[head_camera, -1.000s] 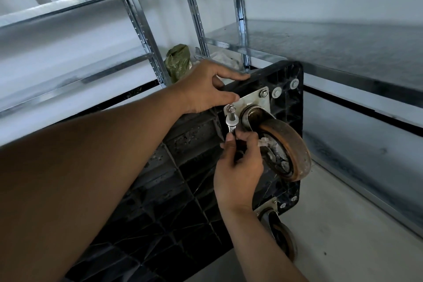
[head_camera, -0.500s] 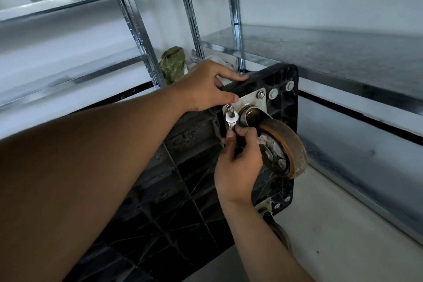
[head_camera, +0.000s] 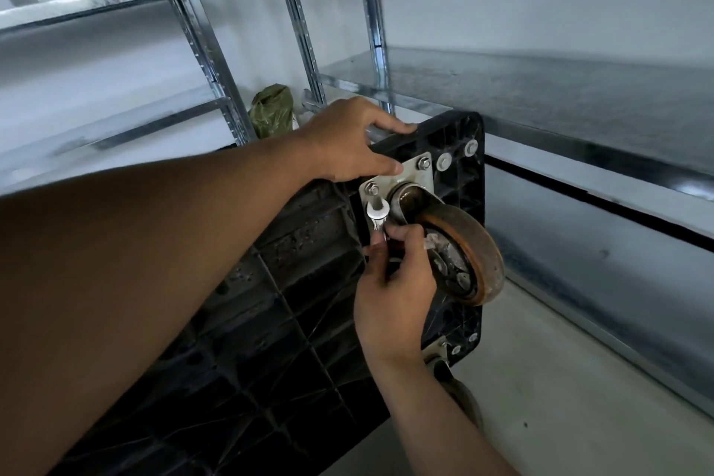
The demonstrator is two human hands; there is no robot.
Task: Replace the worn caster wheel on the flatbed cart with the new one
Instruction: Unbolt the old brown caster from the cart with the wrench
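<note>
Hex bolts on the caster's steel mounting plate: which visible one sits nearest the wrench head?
The left-corner hex bolt, just above the silver wrench the right hand pinches; the other hex bolt sits farther right on the steel plate.

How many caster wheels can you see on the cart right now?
2. The worn caster wheel is at the cart's upper corner, by the right hand; a second caster is at the lower corner, partly behind the right arm. Others may be hidden.
</note>
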